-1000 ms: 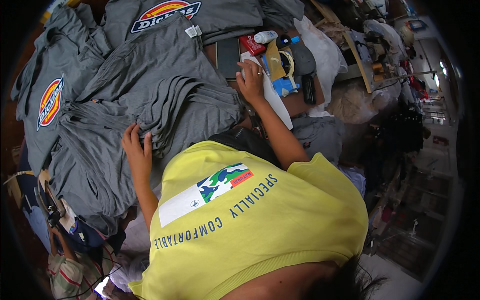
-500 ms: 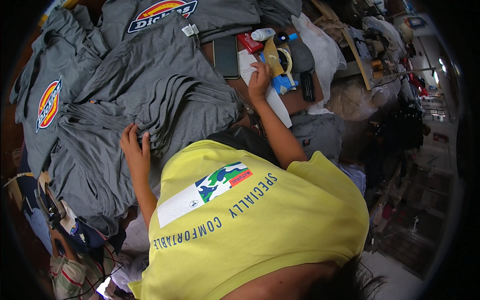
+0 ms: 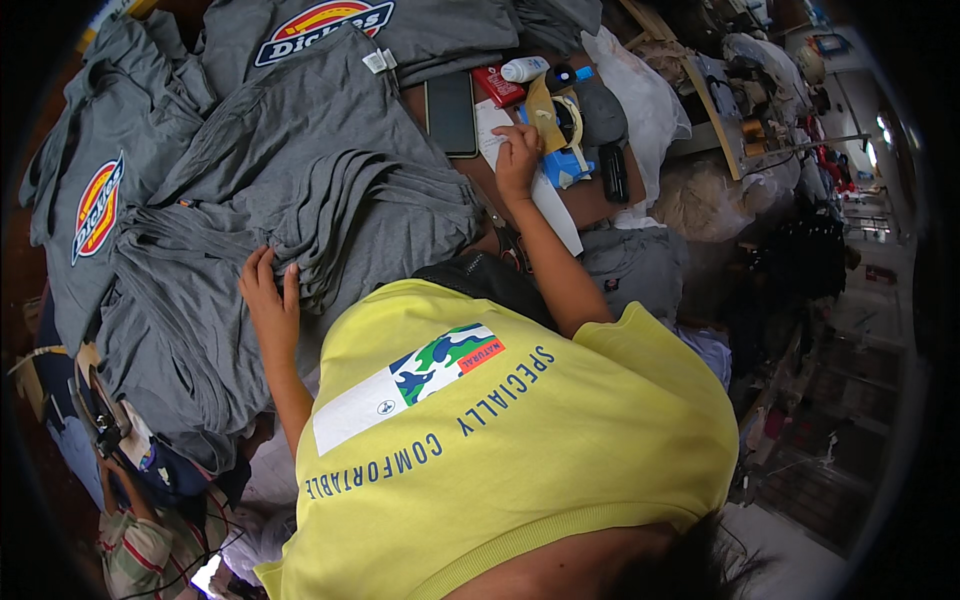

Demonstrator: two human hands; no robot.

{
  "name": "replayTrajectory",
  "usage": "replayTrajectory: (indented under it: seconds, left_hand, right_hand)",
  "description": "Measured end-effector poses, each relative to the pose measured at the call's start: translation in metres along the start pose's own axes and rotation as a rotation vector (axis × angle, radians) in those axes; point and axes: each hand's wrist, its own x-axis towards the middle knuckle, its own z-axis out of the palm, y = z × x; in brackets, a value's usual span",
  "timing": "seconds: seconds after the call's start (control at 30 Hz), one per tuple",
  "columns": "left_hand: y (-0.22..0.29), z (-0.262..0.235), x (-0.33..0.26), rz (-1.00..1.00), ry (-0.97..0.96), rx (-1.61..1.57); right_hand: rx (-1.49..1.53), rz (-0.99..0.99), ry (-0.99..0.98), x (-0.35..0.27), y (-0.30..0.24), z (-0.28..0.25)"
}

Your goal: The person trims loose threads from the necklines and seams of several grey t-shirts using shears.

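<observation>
**Left hand on the grey stack, right hand at the tape**

Starting at the far left, I see loose grey T-shirts with a red-and-yellow oval emblem [image 3: 95, 205] lying spread and unfolded. Below them, at the lower left edge, is another person's hand [image 3: 110, 470] on a striped sleeve; it is not one of ours.

Next comes the thick stack of layered grey knit T-shirts [image 3: 370, 200], which fills the middle-left of the brown table [image 3: 600, 200]. The left hand [image 3: 268, 300] lies palm down on the near edge of that stack, with its fingers flat and slightly spread. It is pressing the cloth, not pinching anything.

Moving right, a flat black phone [image 3: 452, 112] lies just beside the stack, with a long white paper strip [image 3: 555, 205] next to it. The right hand [image 3: 518, 150] reaches over that strip to the blue tape dispenser with its brown roll [image 3: 562, 135]. Its fingers are curled against the roll, and I cannot tell whether they grip the tape end. A small red box [image 3: 497, 85] and a white bottle [image 3: 525, 68] sit just behind, and a white plastic bag [image 3: 640, 95] lies further right. The yellow T-shirt [image 3: 520, 450] of the person at work covers the lower centre.

As I judge it, the layering is largely done, because many shirts lie stacked. The spread shirts on the left are not yet on the stack. I see no tape drawn out and nothing bundled, so the securing seems to be only starting.
</observation>
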Motion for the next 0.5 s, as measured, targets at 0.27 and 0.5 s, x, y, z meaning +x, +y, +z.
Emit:
replayTrajectory:
  seconds: [0.27, 0.5]
  left_hand:
    - [-0.001, 0.001, 0.0, 0.006, 0.007, 0.0]
    - [-0.002, 0.001, -0.001, 0.007, 0.009, -0.009]
  right_hand:
    - [-0.127, -0.114, -0.225, -0.001, -0.016, 0.003]
    - [-0.168, -0.118, -0.282, 0.002, -0.02, 0.004]
